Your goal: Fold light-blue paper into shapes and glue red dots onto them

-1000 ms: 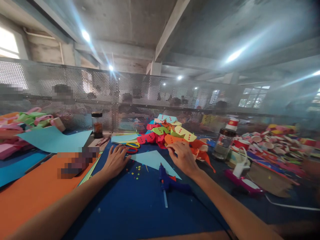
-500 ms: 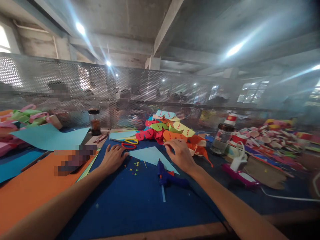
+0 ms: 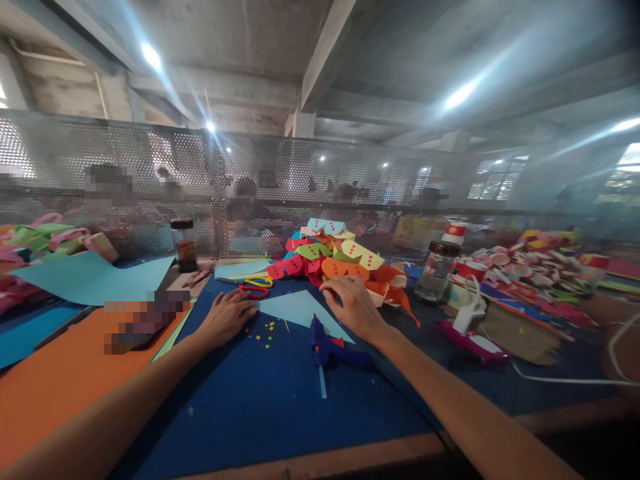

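A folded light blue sheet of paper point(image 3: 300, 308), roughly triangular, lies on the blue table between my hands. My left hand point(image 3: 229, 317) rests low over the tabletop, fingers stretched out, their tips at the paper's left corner. Beside the sheet's right edge is my right hand point(image 3: 353, 305), fingers loosely bent and pointing left; nothing shows in it. A blue glue gun point(image 3: 323, 350) lies in front of the paper, with a glue stick poking out at its rear. Scissors point(image 3: 257, 290) with red and yellow handles lie just beyond my left hand.
Colourful folded paper shapes point(image 3: 320, 253) are heaped behind. Jars point(image 3: 184, 245) stand left and right point(image 3: 434, 273). Orange sheets point(image 3: 75, 380) and a blurred-out dark object point(image 3: 150, 323) lie left. A purple power strip point(image 3: 475, 343) and paper-cup pieces point(image 3: 515, 260) lie right. A perforated metal screen point(image 3: 280, 173) runs behind.
The whole view has shifted slightly, so everything sits a little further left. Both hands keep nearly the same places beside the paper.
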Motion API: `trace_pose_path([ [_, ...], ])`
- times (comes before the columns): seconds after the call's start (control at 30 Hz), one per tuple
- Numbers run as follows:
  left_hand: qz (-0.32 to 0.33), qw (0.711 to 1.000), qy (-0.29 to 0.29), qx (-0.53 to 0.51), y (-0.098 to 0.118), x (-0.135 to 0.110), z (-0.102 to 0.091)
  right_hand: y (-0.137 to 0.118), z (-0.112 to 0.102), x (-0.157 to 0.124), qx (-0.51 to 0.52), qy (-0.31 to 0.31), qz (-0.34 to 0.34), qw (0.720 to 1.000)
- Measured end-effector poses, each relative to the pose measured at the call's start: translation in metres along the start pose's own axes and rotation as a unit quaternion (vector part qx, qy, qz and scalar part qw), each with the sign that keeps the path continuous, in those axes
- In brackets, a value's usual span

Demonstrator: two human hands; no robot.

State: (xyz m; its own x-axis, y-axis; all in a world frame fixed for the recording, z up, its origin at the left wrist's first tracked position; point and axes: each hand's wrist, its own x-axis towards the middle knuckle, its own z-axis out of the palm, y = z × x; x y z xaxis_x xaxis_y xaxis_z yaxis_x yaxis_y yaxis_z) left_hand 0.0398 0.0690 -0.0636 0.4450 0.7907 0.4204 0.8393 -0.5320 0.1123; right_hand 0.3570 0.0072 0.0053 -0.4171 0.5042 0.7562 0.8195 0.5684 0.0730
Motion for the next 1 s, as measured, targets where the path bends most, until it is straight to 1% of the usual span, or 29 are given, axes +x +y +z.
trace_pose_path([
  [0.2,0.013,1.0,0.003,-0.01,-0.004,0.001,-0.001,-0.001,-0.006,0.003,0.027,-0.044,0.007,0.999],
  [0.27,0.019,1.0,0.008,-0.013,-0.005,0.002,-0.002,-0.002,-0.013,0.005,0.039,-0.069,0.01,0.997],
  [0.37,0.03,0.999,0.012,-0.017,-0.005,0.003,-0.005,-0.009,-0.03,0.002,0.057,-0.114,0.016,0.992],
  [0.47,0.042,0.999,0.013,-0.023,-0.005,0.005,-0.006,-0.02,-0.052,-0.013,0.077,-0.175,0.024,0.981],
  [0.53,0.051,0.998,0.012,-0.029,-0.004,0.005,-0.007,-0.028,-0.064,-0.028,0.1,-0.255,0.076,0.959],
  [0.57,0.055,0.998,0.012,-0.032,-0.003,0.006,-0.008,-0.032,-0.068,-0.036,0.101,-0.281,0.098,0.949],
  [0.63,0.06,0.997,0.012,-0.037,-0.002,0.006,-0.01,-0.037,-0.073,-0.051,0.096,-0.312,0.127,0.937],
  [0.77,0.064,0.997,0.011,-0.041,0.002,0.004,-0.013,-0.042,-0.068,-0.067,0.086,-0.305,0.15,0.936],
  [0.9,0.069,0.997,0.009,-0.033,0.004,0.003,-0.016,-0.044,-0.06,-0.072,0.079,-0.281,0.145,0.945],
  [1.0,0.07,0.997,0.007,-0.027,0.006,0.003,-0.017,-0.042,-0.058,-0.076,0.084,-0.251,0.131,0.955],
])
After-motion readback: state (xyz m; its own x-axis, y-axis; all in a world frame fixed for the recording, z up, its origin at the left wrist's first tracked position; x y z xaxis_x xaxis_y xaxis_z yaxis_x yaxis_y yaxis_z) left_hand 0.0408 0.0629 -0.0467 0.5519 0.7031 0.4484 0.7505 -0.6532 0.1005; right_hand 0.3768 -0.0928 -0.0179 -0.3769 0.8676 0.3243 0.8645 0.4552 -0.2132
